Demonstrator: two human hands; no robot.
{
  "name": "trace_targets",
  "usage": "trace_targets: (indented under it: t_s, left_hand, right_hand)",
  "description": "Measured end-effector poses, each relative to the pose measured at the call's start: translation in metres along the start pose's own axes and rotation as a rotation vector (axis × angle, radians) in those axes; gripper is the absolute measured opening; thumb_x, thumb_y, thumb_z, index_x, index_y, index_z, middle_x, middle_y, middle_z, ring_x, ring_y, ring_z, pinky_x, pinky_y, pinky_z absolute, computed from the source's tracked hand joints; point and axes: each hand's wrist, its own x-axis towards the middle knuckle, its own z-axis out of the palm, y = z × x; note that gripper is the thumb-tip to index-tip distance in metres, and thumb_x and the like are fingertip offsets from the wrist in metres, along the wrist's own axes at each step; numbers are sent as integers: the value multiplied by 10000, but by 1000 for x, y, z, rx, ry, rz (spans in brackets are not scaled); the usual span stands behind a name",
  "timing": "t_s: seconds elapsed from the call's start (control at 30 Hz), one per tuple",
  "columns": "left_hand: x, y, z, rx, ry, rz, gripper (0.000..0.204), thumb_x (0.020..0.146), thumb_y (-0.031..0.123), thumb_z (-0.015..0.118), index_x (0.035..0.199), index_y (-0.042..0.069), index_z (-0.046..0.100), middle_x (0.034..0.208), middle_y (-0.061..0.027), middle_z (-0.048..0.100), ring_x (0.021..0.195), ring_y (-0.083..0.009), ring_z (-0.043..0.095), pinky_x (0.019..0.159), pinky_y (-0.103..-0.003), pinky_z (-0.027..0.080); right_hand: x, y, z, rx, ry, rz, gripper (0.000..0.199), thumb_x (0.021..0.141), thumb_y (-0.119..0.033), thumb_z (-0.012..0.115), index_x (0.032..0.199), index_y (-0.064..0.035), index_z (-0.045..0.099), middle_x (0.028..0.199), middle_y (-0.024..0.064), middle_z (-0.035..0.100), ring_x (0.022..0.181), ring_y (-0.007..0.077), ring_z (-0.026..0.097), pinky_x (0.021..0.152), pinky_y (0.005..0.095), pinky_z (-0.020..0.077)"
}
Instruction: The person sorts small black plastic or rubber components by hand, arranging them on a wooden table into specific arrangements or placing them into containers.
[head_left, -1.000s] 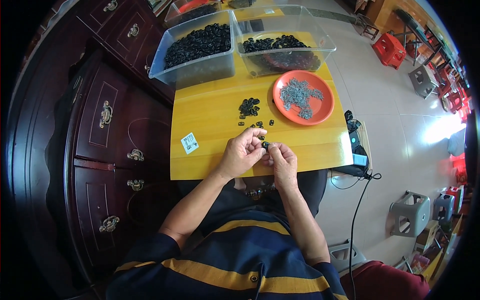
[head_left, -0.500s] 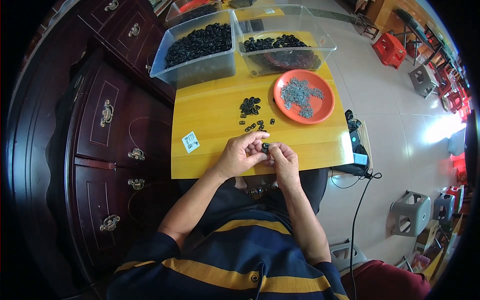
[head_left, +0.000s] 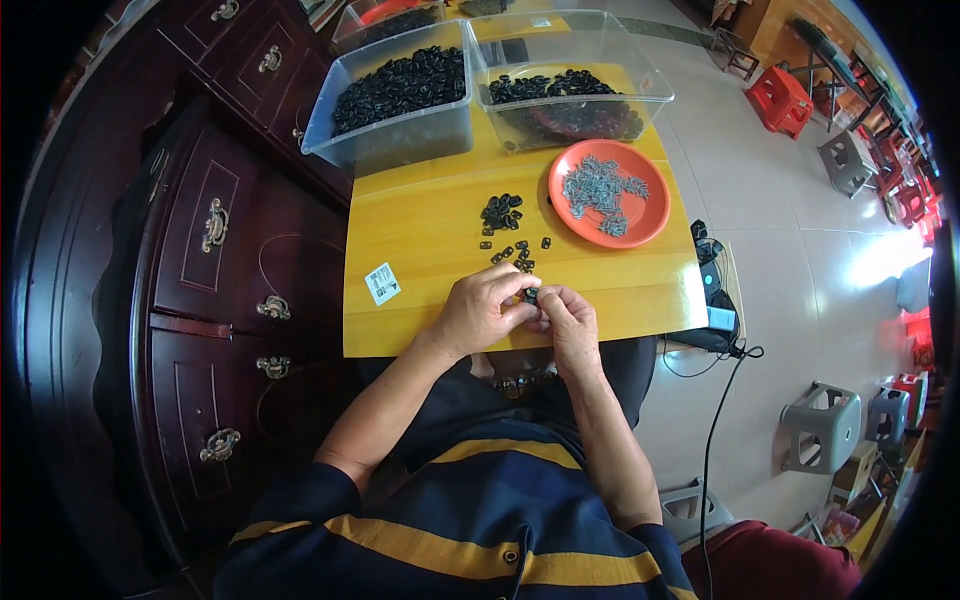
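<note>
Close to the front edge of the yellow table (head_left: 420,225), my two hands meet over a small black plastic piece (head_left: 531,295). My left hand (head_left: 480,308) pinches it from the left between thumb and fingers. From the right, my right hand (head_left: 568,325) grips it with thumb and forefinger. Fingers cover most of the piece. Just beyond my fingertips lie several loose black pieces (head_left: 521,246), with a small heap of black pieces (head_left: 500,212) behind them. An orange-red plate (head_left: 654,215) to the right carries a pile of small silvery metal parts (head_left: 600,190).
Two clear plastic bins, a left one (head_left: 400,140) and a right one (head_left: 640,85), hold many black pieces at the table's back. A white label (head_left: 381,284) lies at left. Dark wooden drawers (head_left: 215,230) stand beside the table. A power cable (head_left: 715,430) and grey stool (head_left: 820,428) are at right.
The fingers of my left hand have closed further over the black piece, which shows less now. Both hands stay in nearly the same place.
</note>
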Motion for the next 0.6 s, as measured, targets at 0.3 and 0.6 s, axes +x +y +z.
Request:
trace_targets:
  t_s: [0.3, 0.6]
  left_hand:
    - [-3, 5, 6, 84, 70, 19, 337, 770, 69, 781, 1083, 47, 655, 908, -98, 647, 734, -227, 659, 642, -314, 540]
    - [-2, 4, 7, 107, 93, 41, 325, 783, 61, 768, 1087, 36, 656, 950, -112, 660, 760, -241, 679, 645, -320, 555]
  right_hand:
    - [1, 2, 0, 44, 13, -24, 149, 952, -169, 594, 896, -45, 656, 776, -28, 614, 682, 40, 532, 633, 204, 440]
    - [3, 6, -2, 43, 10, -37, 143, 972, -191, 597, 926, -66, 651, 786, -18, 622, 683, 59, 587, 654, 210, 503]
